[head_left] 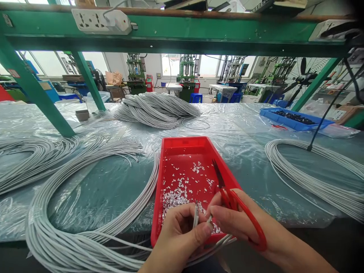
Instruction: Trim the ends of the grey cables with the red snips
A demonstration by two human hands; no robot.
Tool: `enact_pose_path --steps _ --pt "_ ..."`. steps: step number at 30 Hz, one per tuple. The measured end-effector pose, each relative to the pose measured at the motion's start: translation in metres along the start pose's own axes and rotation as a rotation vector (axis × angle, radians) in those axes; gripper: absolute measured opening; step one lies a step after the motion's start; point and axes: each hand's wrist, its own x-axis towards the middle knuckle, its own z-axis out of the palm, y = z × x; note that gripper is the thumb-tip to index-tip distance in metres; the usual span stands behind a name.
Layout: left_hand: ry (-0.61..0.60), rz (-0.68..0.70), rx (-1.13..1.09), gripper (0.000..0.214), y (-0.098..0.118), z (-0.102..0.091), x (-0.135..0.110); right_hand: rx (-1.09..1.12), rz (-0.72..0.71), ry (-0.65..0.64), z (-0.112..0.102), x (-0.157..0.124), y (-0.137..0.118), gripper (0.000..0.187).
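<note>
My left hand (178,237) is closed on the ends of grey cables (196,217), whose tips stick up between thumb and fingers. My right hand (241,214) has a pair of red-handled scissors (218,173) hooked on it, the dark blades pointing up and away. Its thumb and forefinger also pinch at a cable end right beside my left thumb. Both hands are over the near end of a red tray (186,141). Small silvery foil scraps (174,195) lie scattered in the tray, thickest at its near left.
Bundles of grey cable lie at the left (42,223), the right (309,170) and the back (156,110). A blue tray (295,127) of black parts sits at the back right. A green frame beam (199,28) carrying a power strip (101,21) crosses above the plastic-covered table.
</note>
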Motion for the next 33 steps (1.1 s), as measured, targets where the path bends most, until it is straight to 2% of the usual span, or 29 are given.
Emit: enact_pose_path --steps 2,4,6,11,15,19,23,26,28,30,33 --pt "0.009 -0.016 -0.026 0.047 0.0 0.001 0.001 0.114 0.036 -0.042 0.0 0.003 0.004 0.042" --pt "0.043 -0.041 -0.041 0.051 0.0 0.001 0.003 0.134 0.023 0.002 0.002 0.004 0.006 0.042" --pt "0.081 -0.05 -0.062 0.052 0.001 0.001 0.005 0.095 -0.031 0.119 0.004 0.003 0.008 0.031" --pt "0.128 -0.058 -0.08 0.051 0.002 0.003 0.006 -0.249 -0.335 0.485 0.014 -0.003 0.015 0.016" --pt "0.107 -0.049 -0.061 0.05 0.002 0.004 0.004 -0.282 -0.304 0.612 0.025 -0.005 0.014 0.022" --pt "0.112 0.002 0.012 0.047 0.0 0.004 0.002 -0.292 -0.312 0.626 0.03 -0.01 0.011 0.022" --pt "0.1 0.059 0.054 0.039 -0.004 0.004 0.0 -0.409 -0.372 0.624 0.025 -0.017 0.007 0.016" --pt "0.073 0.024 0.051 0.037 -0.004 0.004 -0.001 -0.544 -0.434 0.53 0.016 -0.02 0.003 0.016" --pt "0.077 0.055 0.093 0.034 -0.002 0.006 -0.002 -0.6 -0.441 0.447 0.011 -0.02 0.001 0.019" --pt "0.106 0.102 0.15 0.029 0.001 0.008 -0.002 -0.589 -0.425 0.398 0.007 -0.02 0.001 0.02" --pt "0.165 0.16 0.205 0.025 0.004 0.011 -0.002 -0.434 -0.346 0.378 0.005 -0.021 0.004 0.02"
